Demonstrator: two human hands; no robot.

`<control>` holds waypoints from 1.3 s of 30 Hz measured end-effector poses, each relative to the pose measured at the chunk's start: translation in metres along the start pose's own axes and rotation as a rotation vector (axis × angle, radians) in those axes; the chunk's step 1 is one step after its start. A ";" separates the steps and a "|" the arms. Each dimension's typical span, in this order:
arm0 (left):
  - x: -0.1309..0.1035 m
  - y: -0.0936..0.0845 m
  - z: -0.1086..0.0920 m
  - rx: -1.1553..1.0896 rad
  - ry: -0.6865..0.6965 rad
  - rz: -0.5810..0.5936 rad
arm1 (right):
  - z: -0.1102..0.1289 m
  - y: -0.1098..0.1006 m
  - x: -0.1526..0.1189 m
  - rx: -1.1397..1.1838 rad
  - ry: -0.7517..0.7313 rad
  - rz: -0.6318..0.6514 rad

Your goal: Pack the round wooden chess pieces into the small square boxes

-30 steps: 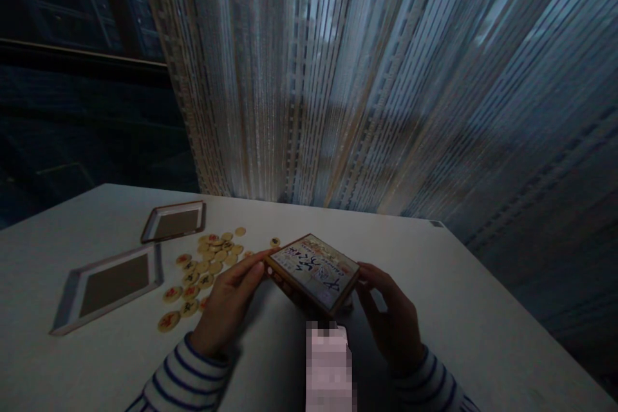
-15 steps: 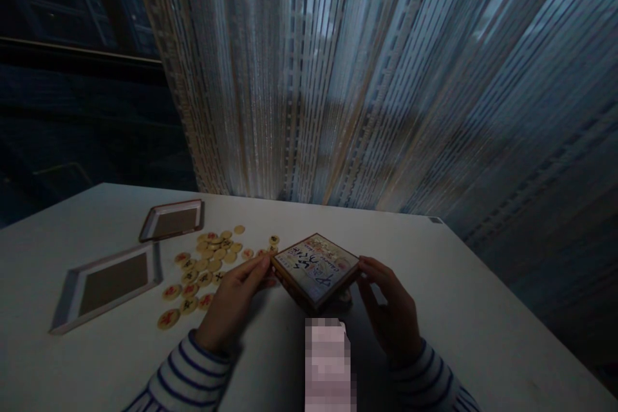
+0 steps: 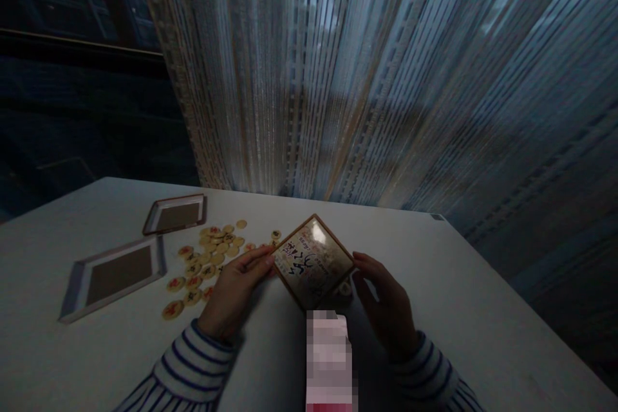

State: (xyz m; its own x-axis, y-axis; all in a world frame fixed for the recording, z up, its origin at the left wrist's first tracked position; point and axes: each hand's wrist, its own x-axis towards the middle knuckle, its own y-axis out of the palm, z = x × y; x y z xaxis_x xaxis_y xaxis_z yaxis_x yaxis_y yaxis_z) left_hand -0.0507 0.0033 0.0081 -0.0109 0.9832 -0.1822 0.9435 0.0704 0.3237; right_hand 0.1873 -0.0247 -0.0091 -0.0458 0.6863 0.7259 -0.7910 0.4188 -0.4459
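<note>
You wear long sleeves with narrow navy-blue stripes on an off-white ground. Your left sleeve [image 3: 196,360] is the paler, and its cuff [image 3: 212,342] ends at your wrist. Your right sleeve [image 3: 429,370], in the same pattern, looks darker near the wrist, in shadow. The stripes circle both sleeves, crowding closer and slanting toward the lower edge of the view. Your left hand [image 3: 234,296] and right hand [image 3: 389,306] are bare.
</note>
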 end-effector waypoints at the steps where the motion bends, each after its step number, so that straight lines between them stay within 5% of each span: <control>1: 0.000 0.000 0.000 -0.001 0.009 -0.008 | 0.000 0.000 0.000 0.024 0.022 0.003; 17: -0.001 0.002 -0.003 0.133 0.125 -0.040 | 0.006 -0.001 0.011 0.450 0.684 0.093; 32: -0.001 0.005 0.014 0.270 0.126 0.060 | -0.006 -0.001 0.005 0.633 0.889 -0.168; 39: -0.009 0.020 0.018 0.313 0.093 0.144 | -0.002 0.005 0.004 0.709 0.893 -0.168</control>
State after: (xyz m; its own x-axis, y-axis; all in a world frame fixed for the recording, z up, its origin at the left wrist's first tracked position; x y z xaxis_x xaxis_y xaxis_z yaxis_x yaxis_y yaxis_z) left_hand -0.0255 -0.0073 0.0001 0.1128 0.9915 -0.0650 0.9932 -0.1105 0.0373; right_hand 0.1841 -0.0188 -0.0095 0.3169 0.9484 -0.0073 -0.9245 0.3106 0.2208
